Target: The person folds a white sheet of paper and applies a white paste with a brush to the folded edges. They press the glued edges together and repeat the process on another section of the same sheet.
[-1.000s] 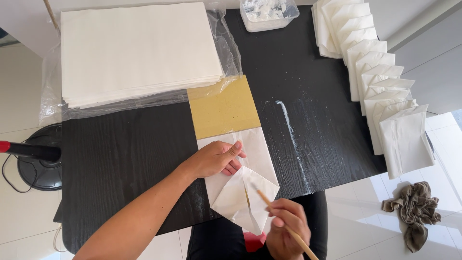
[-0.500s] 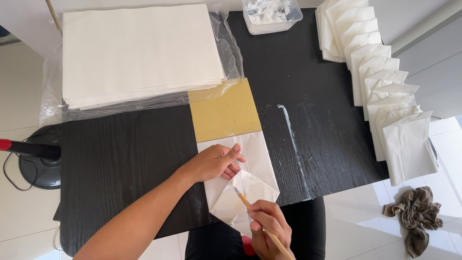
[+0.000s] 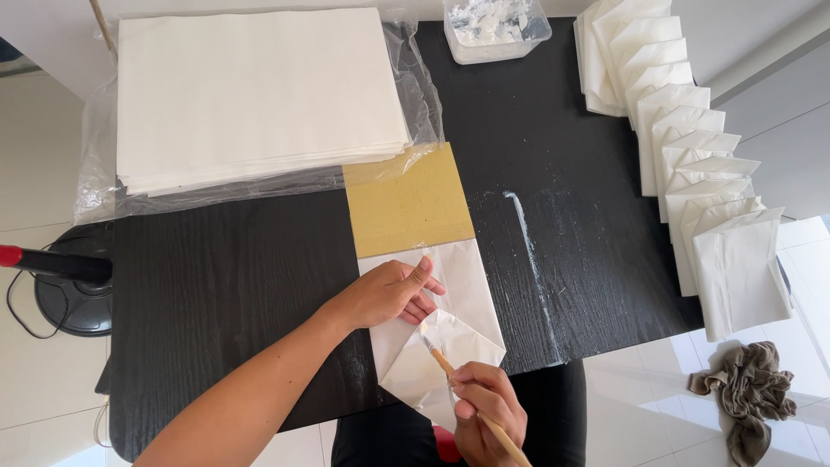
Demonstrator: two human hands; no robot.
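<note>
On the black tabletop (image 3: 259, 285), the left hand (image 3: 385, 294) presses flat the half-folded paper bag (image 3: 450, 337); the right hand (image 3: 488, 411), closed on a brush (image 3: 441, 359), glues its flap. Many finished bags (image 3: 692, 164) lie right; a thick sheet stack (image 3: 259, 95) remains.

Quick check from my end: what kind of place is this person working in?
Probably a home or small craft workspace for gluing paper bags: a black table on a tiled floor, a stack of white sheets in plastic, a tub of white paste, and finished folded bags in a row.
</note>
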